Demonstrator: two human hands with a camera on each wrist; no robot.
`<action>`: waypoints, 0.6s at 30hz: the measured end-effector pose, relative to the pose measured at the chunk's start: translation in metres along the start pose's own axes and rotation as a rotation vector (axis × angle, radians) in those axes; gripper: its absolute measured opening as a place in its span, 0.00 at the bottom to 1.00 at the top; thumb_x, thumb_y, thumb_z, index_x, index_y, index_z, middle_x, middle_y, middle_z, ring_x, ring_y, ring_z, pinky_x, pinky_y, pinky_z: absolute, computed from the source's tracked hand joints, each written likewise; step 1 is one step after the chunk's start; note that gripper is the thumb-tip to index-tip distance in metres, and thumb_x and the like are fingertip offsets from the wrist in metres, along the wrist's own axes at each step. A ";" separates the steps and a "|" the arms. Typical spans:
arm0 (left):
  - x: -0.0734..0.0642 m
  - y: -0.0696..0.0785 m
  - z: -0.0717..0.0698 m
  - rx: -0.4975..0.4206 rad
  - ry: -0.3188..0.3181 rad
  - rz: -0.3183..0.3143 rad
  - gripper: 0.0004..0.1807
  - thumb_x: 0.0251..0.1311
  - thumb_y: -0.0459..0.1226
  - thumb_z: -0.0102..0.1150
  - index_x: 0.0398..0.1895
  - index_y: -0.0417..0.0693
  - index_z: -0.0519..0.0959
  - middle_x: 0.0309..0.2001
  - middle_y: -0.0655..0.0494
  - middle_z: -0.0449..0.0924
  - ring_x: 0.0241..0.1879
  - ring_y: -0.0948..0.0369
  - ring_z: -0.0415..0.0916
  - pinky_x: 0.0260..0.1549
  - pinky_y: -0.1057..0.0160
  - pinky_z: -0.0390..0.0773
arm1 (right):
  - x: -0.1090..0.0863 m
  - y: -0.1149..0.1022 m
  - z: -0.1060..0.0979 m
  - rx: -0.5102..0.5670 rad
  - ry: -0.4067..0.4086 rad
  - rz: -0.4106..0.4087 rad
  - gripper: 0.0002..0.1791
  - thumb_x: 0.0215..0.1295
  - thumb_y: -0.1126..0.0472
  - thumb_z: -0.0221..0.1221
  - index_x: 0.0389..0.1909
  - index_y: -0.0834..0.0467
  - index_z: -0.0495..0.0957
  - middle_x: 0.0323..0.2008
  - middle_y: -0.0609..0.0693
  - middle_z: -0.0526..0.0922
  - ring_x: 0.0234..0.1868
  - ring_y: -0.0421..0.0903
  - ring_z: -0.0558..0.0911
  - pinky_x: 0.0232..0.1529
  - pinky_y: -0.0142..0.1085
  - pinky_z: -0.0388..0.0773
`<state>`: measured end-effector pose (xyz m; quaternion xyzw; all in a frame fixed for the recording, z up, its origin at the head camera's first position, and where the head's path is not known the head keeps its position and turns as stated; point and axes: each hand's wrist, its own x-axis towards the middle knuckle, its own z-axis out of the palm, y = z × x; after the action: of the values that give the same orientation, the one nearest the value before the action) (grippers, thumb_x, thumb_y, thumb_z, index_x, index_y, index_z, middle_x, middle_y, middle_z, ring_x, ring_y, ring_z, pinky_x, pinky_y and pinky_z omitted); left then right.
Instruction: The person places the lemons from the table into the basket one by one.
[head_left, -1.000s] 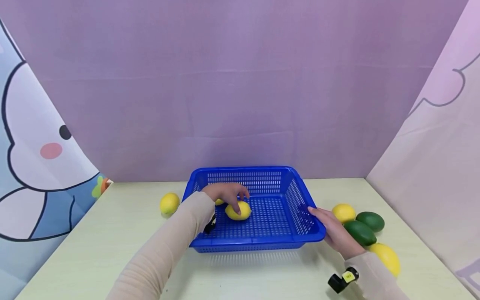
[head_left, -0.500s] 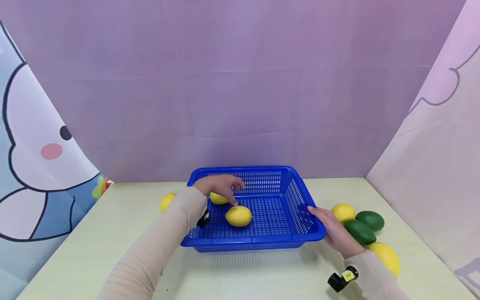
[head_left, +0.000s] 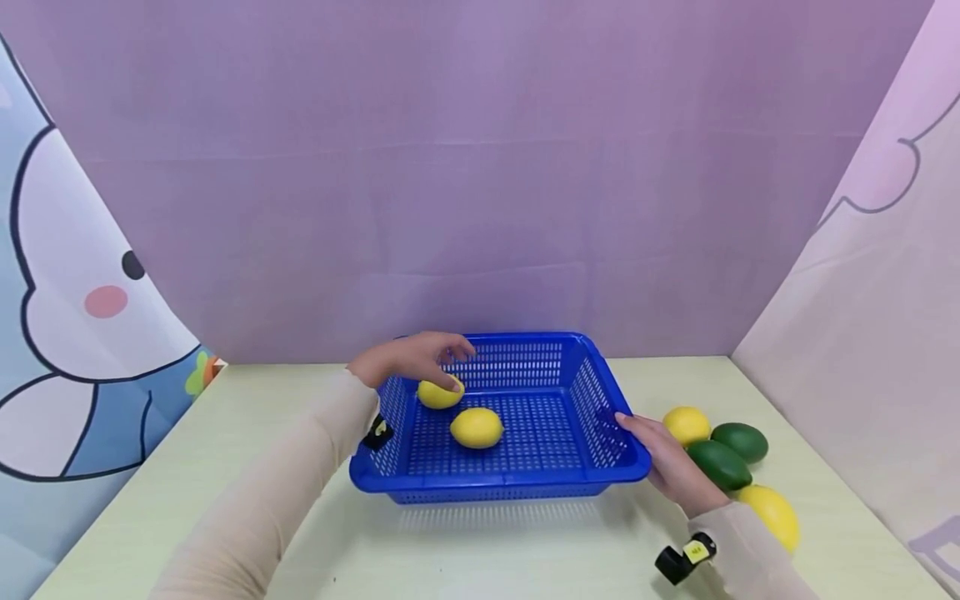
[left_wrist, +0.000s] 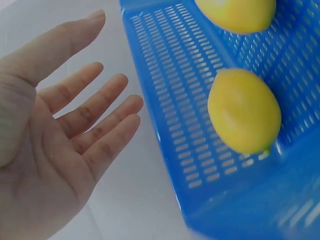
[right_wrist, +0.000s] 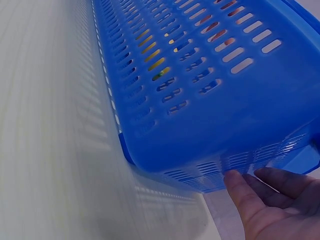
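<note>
A blue plastic basket (head_left: 501, 481) with slotted walls stands on the table. Two lemons lie inside: one lemon (head_left: 477, 427) toward the middle, another lemon (head_left: 438, 396) behind it at the left. Over the basket's left side, my left hand (head_left: 412, 357) hovers with fingers spread and nothing in them, partly covering the rear lemon. In the left wrist view, that hand's fingers (left_wrist: 107, 97) are apart from both lemons. My right hand (head_left: 667, 458) holds the basket's right rim. Against the outer wall, the right wrist view shows its fingertips (right_wrist: 235, 180).
To the right of my right hand lie a lemon (head_left: 686, 426), two dark green oval fruits, one in front (head_left: 720, 465) and one behind (head_left: 741, 442), and a larger yellow fruit (head_left: 771, 517) near my sleeve. A purple cloth (head_left: 480, 208) hangs behind the table.
My left hand has let go of the middle lemon and moved left and up. Its sleeve now hides the lemon on the table left of the basket. The right hand stays in place.
</note>
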<state>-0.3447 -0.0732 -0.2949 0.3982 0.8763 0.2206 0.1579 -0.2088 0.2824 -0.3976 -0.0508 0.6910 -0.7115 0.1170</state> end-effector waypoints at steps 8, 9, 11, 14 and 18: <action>-0.018 -0.014 -0.008 -0.013 0.067 0.009 0.27 0.59 0.38 0.62 0.61 0.43 0.68 0.56 0.47 0.73 0.57 0.48 0.70 0.55 0.50 0.73 | 0.000 0.000 0.001 -0.006 0.002 0.006 0.34 0.74 0.48 0.41 0.65 0.73 0.54 0.42 0.53 0.82 0.40 0.47 0.83 0.42 0.40 0.81; -0.021 -0.017 -0.009 -0.022 0.075 0.004 0.27 0.59 0.38 0.61 0.61 0.43 0.68 0.56 0.47 0.73 0.57 0.48 0.69 0.55 0.50 0.73 | 0.000 0.000 0.001 -0.004 0.000 0.006 0.34 0.74 0.48 0.41 0.65 0.73 0.54 0.42 0.53 0.82 0.40 0.47 0.83 0.42 0.40 0.81; -0.026 -0.023 -0.010 -0.028 0.091 0.005 0.27 0.59 0.38 0.61 0.61 0.43 0.68 0.56 0.46 0.73 0.56 0.47 0.70 0.54 0.50 0.73 | 0.001 0.000 0.001 0.001 -0.007 0.003 0.34 0.74 0.48 0.41 0.65 0.73 0.55 0.42 0.53 0.82 0.40 0.47 0.83 0.42 0.39 0.81; -0.034 -0.030 -0.013 -0.023 0.119 0.011 0.27 0.59 0.38 0.61 0.61 0.41 0.68 0.55 0.44 0.73 0.55 0.46 0.71 0.53 0.50 0.74 | 0.001 0.000 0.002 0.002 -0.015 -0.003 0.34 0.74 0.48 0.41 0.65 0.74 0.55 0.42 0.53 0.82 0.40 0.47 0.83 0.42 0.39 0.81; -0.044 -0.040 -0.016 -0.015 0.154 -0.002 0.28 0.59 0.38 0.62 0.61 0.39 0.68 0.55 0.42 0.74 0.54 0.44 0.71 0.53 0.48 0.74 | 0.001 -0.001 0.002 -0.002 -0.017 -0.006 0.33 0.75 0.48 0.40 0.64 0.74 0.56 0.41 0.53 0.82 0.40 0.47 0.83 0.42 0.39 0.82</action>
<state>-0.3490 -0.1341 -0.2971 0.3780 0.8845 0.2571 0.0934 -0.2091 0.2806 -0.3969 -0.0592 0.6904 -0.7108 0.1205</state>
